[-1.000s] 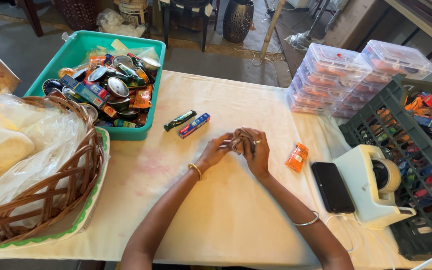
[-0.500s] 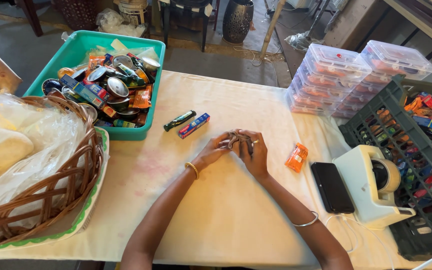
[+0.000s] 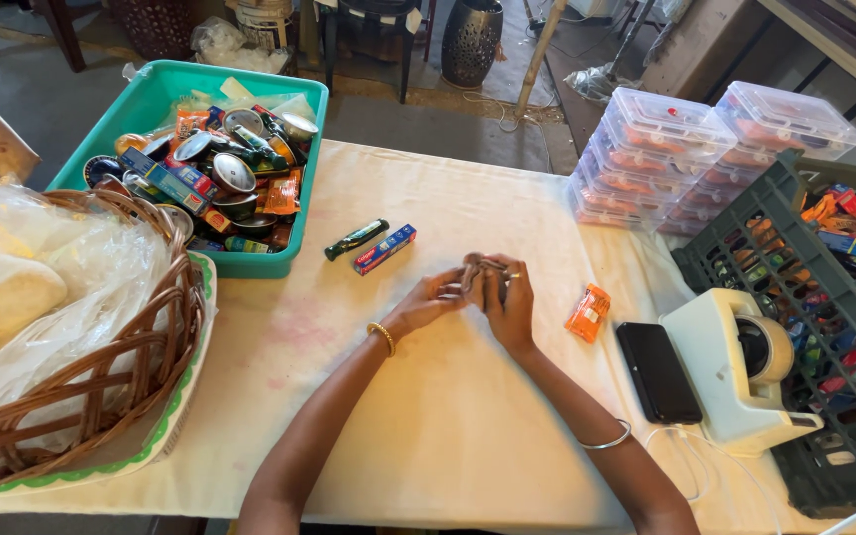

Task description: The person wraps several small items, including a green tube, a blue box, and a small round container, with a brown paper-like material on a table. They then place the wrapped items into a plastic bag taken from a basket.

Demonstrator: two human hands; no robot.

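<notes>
Cream cloth-covered table (image 3: 448, 436). Woven wicker basket (image 3: 101, 386) with crinkled clear plastic at 9 o'clock. Teal plastic bin (image 3: 151, 99) of tins at 11. Left hand (image 3: 433, 300) and right hand (image 3: 505, 297) meet at centre, fingers curled around a small dark object (image 3: 475, 266), barely visible. Orange sachet (image 3: 588, 312) at 3.

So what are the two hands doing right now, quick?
Left hand: fingers curled, touching a small dark thing between both hands.
Right hand: closed round the same small dark thing; what it is cannot be told.
</notes>
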